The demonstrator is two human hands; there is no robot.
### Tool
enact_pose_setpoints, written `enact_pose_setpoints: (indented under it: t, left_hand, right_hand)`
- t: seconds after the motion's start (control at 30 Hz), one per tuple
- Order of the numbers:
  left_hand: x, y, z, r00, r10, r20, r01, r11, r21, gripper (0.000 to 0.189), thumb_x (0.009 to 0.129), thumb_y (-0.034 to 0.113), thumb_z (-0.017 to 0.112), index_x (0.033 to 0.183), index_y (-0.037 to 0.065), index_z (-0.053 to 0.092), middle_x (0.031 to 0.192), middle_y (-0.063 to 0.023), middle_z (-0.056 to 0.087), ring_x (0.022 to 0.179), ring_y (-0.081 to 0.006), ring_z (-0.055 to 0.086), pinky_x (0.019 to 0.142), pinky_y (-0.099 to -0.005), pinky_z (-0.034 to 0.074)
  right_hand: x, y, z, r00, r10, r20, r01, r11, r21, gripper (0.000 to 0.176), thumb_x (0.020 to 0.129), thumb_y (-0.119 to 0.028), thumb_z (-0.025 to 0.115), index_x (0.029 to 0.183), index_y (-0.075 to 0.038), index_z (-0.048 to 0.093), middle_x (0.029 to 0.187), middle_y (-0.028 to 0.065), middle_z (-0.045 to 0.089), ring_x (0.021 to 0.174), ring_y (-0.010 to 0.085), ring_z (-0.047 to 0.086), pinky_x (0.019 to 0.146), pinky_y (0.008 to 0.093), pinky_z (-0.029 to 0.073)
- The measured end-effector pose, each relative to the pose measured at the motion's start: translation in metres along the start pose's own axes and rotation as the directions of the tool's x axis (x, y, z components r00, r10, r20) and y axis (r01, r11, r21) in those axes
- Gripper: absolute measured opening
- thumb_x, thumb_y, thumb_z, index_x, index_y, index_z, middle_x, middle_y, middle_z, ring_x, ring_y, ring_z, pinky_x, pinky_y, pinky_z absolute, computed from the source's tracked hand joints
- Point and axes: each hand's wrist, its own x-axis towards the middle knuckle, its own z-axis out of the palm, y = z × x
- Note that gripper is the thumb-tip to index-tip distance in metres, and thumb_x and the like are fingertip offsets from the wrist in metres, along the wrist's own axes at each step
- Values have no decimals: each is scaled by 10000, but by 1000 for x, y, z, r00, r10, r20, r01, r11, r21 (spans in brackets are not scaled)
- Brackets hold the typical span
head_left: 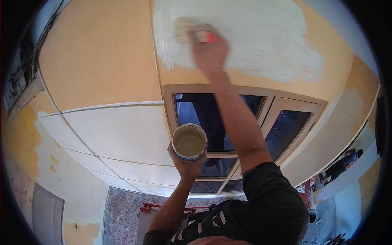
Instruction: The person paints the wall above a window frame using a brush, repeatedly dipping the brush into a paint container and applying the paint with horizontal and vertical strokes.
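Note:
My right hand (210, 48) is closed around a paintbrush (183, 30), its handle partly red, with the wide bristles pointing left. Hand and brush are smeared by motion in front of a pale, streaky paint patch (257, 36) on the orange wall (102, 53). Lower down, my left hand (185, 166) grips a small paint bucket (190, 157) from below and the side. The bucket's open top faces me, and pale paint shows inside it. Some pale specks dot my left hand and forearm.
Below the patch is a wooden window frame (168, 114) with dark glass. White wall panels (118, 130) lie to the left, and cables (45, 32) hang at the upper left. Far below are a patterned floor (118, 208) and, at the right, another person (344, 164).

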Motion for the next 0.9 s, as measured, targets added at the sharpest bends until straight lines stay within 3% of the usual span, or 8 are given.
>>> enact_pose_setpoints:
  t: [0.07, 0.13, 0.33, 0.63, 0.77, 0.83, 0.87, 0.9]
  left_hand:
    - [1, 0, 1, 1000, -11, -18, 11, 1000, 4, 1045, 622, 173, 955, 1421, 22, 298, 1315, -172, 475, 1260, -317, 519, 1089, -460, 432]
    - [2, -4, 1, 1000, -5, -5, 5, 996, -91, 1091, 617, 217, 973, 1460, 18, 311, 1353, -193, 440, 1299, -354, 491, 1105, -494, 417]
    - [1, 0, 7, 999, 35, -9, -35, 999, -26, 1084, 593, 199, 972, 1459, 44, 338, 1352, -205, 469, 1291, -385, 495, 1085, -513, 420]
    - [1, 2, 0, 1000, 1, 6, -1, 999, 50, 1092, 588, 157, 963, 1442, 26, 295, 1340, -175, 468, 1286, -334, 506, 1106, -468, 429]
    - [3, 4, -2, 1000, -6, -3, 6, 1000, 7, 1094, 582, 151, 963, 1443, 28, 298, 1345, -176, 464, 1288, -335, 506, 1107, -473, 428]
    - [2, 6, -2, 1000, 12, -7, -12, 999, 41, 1096, 584, 159, 970, 1445, 32, 304, 1343, -178, 466, 1290, -338, 506, 1106, -479, 428]
    - [1, 5, -2, 1000, 10, -14, -9, 999, 35, 1096, 584, 159, 970, 1445, 32, 304, 1343, -178, 466, 1290, -338, 506, 1106, -479, 428]
    - [2, 2, -1, 999, 40, -12, -39, 999, 30, 1096, 587, 167, 974, 1447, 35, 308, 1345, -179, 466, 1292, -341, 507, 1106, -481, 429]
  right_hand:
    - [15, 19, -65, 994, 75, -75, -88, 978, -190, 127, 875, -219, 799, 949, -129, 750, 864, 84, 757, 808, 244, 734, 750, 362, 562]
    - [31, 39, -127, 980, -87, -180, 22, 943, -333, 47, 903, -163, 775, 939, -134, 765, 894, 59, 772, 810, 184, 732, 738, 319, 551]
    - [62, 51, -186, 929, -229, -290, -53, 693, -719, 74, 864, -200, 759, 933, -224, 770, 910, 44, 738, 812, 289, 725, 677, 391, 560]
    - [7, -39, 48, 966, -257, 15, 255, 951, -175, 145, 823, -144, 751, 960, -193, 749, 904, 112, 707, 802, 362, 691, 701, 442, 554]
    - [9, -58, 70, 966, -255, 38, 253, 966, 49, 140, 811, -113, 718, 943, -150, 744, 959, 119, 715, 807, 371, 689, 697, 446, 559]
    - [21, -42, 53, 993, -108, -44, 107, 994, -13, 94, 832, -132, 733, 925, -137, 748, 956, 115, 734, 823, 353, 701, 721, 405, 564]
    - [31, -35, 41, 989, -114, -96, 118, 993, 30, 85, 855, -101, 765, 937, -112, 782, 908, 66, 782, 868, 169, 742, 794, 290, 549]
    - [42, -33, 27, 964, -197, -178, 210, 976, 61, 70, 874, -43, 741, 929, -71, 774, 916, 58, 788, 860, 145, 739, 808, 283, 558]
